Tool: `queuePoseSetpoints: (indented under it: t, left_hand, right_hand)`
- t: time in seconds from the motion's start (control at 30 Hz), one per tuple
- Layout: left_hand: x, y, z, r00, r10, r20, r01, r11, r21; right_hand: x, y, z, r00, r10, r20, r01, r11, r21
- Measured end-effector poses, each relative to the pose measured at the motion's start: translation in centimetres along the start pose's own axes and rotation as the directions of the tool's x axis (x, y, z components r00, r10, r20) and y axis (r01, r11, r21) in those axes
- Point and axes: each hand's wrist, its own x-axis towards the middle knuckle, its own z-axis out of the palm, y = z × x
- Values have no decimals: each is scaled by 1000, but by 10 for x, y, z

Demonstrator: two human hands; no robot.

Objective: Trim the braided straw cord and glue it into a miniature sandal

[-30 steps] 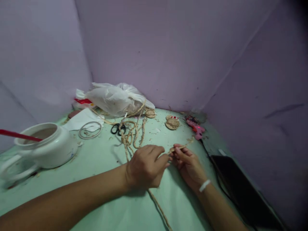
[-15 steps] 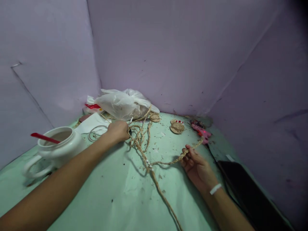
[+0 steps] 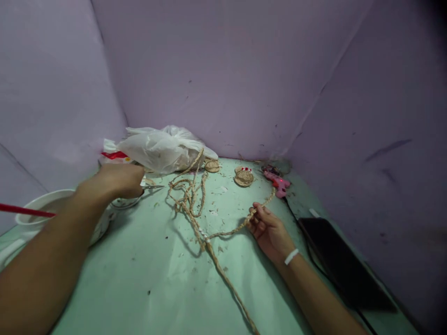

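Observation:
My left hand (image 3: 122, 180) is closed around what look like scissors (image 3: 153, 187); their pointed metal blades stick out to the right and the handles are mostly hidden. To the right of the tips lies a tangle of braided straw-coloured rope (image 3: 186, 204). My right hand (image 3: 270, 230) pinches one end of that rope between thumb and fingers, and the short tail runs up toward a pink glue gun (image 3: 277, 182). From a white-flecked join (image 3: 202, 234) in the rope, a long strand trails to the bottom of the view.
A white plastic bag (image 3: 164, 149) rests against the back wall. Coiled rope pieces (image 3: 243, 177) lie nearby, one with red beads. A white mug (image 3: 31, 223) with a red stick is at left, partly behind my forearm. A dark flat device (image 3: 338, 260) and a cable lie at right.
My left hand has drawn back to the left, away from the rope tangle, exposing the blades. The right hand keeps its pinch on the rope. The whole view has shifted somewhat.

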Motion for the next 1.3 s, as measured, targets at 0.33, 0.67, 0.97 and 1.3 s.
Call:
queuePoseSetpoints:
  t: [0.33, 0.67, 0.97, 1.3]
  left_hand:
    - [-10, 74, -70, 970, -189, 156, 197, 980, -38]
    - [-33, 143, 16, 734, 428, 527, 421, 321, -848]
    - [-41, 150, 40, 858, 244, 452, 105, 778, -620]
    - [-58, 158, 50, 942, 322, 98, -290, 924, -248]
  right_hand:
    - [-3, 3, 6, 1000, -14, 17, 14, 1000, 4]
    - [-16, -2, 21, 992, -121, 31, 123, 990, -70]
    - [-20, -7, 25, 978, -206, -39, 197, 967, -159]
    - [-21, -9, 27, 989, -110, -102, 107, 993, -40]
